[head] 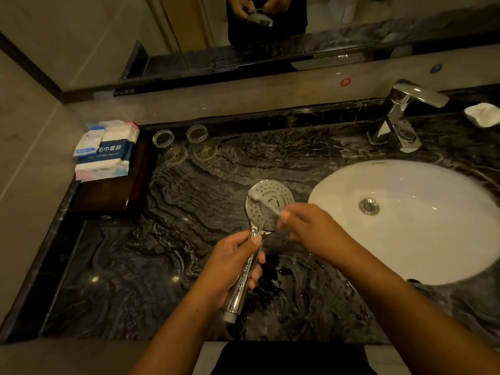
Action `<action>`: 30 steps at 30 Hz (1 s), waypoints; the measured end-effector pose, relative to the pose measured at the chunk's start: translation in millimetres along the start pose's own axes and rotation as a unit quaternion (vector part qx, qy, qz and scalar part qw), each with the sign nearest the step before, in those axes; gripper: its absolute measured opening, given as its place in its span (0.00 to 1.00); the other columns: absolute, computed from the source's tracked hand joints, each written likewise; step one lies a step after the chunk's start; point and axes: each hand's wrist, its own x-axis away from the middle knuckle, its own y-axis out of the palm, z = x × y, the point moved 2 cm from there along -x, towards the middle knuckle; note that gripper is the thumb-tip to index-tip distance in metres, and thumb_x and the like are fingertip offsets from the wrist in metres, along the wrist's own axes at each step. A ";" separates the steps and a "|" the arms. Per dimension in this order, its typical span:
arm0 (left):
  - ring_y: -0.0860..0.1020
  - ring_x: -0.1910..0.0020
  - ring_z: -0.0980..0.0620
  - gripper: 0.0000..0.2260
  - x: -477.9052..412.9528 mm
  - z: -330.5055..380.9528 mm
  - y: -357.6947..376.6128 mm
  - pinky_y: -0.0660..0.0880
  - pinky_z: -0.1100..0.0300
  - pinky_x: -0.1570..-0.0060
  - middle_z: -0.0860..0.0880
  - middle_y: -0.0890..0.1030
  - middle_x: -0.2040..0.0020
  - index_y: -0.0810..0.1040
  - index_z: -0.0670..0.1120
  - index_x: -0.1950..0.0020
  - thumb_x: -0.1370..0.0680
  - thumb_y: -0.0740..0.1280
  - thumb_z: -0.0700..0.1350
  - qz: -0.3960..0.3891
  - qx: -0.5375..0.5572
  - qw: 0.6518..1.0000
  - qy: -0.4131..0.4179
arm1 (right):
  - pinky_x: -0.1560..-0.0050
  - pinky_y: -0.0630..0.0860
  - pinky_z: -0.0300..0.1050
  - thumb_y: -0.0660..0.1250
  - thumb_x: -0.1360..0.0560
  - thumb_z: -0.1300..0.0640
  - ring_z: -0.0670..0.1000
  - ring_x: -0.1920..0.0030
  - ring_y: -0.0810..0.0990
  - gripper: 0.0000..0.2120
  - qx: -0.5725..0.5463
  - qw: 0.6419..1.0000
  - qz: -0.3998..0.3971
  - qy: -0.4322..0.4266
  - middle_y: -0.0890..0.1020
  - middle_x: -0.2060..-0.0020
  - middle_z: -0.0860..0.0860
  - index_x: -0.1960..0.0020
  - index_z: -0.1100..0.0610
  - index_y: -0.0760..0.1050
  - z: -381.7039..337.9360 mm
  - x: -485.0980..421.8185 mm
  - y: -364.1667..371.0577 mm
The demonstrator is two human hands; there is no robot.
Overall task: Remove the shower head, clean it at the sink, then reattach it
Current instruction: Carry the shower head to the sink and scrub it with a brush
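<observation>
A chrome shower head (276, 197) with a round grey perforated face is held over the dark marble counter, face up, left of the white oval sink (422, 239). My left hand (232, 263) grips its chrome handle. My right hand (305, 226) holds a white toothbrush (266, 204) whose bristled end lies across the upper left of the spray face. The hose end of the handle points toward me, with no hose on it.
A chrome faucet (403, 112) stands behind the sink, with a white soap dish (483, 115) to its right. Two glasses (180, 138) and a stack of packaged towels (107, 148) on a dark tray sit at the back left. A mirror spans the wall.
</observation>
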 end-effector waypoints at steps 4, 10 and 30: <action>0.71 0.78 0.51 0.13 -1.0 3.0 4.0 0.69 0.63 0.80 0.42 0.77 0.64 0.74 0.34 0.43 0.18 0.63 0.44 0.005 -0.004 1.000 -0.001 | 0.69 0.68 0.39 0.60 0.17 0.55 0.41 0.74 0.71 0.15 -0.058 0.998 0.009 0.013 0.76 0.77 0.43 0.59 0.54 0.79 1.5 -2.3 -8.7; 0.71 0.78 0.51 0.10 -1.4 18.5 10.1 0.68 0.63 0.80 0.43 0.76 0.64 0.76 0.36 0.49 0.18 0.62 0.43 0.006 0.005 1.000 0.027 | 0.66 0.71 0.42 0.62 0.18 0.54 0.41 0.73 0.73 0.14 -0.040 0.995 -0.085 -0.033 0.77 0.76 0.46 0.59 0.54 0.80 8.3 4.5 7.8; 0.70 0.78 0.51 0.10 -4.0 19.3 17.6 0.68 0.63 0.81 0.43 0.76 0.65 0.75 0.36 0.47 0.18 0.62 0.43 -0.020 -0.026 0.999 0.010 | 0.69 0.66 0.40 0.60 0.18 0.56 0.39 0.76 0.70 0.15 -0.072 0.994 0.086 -0.005 0.74 0.76 0.45 0.60 0.56 0.79 11.2 7.3 -24.5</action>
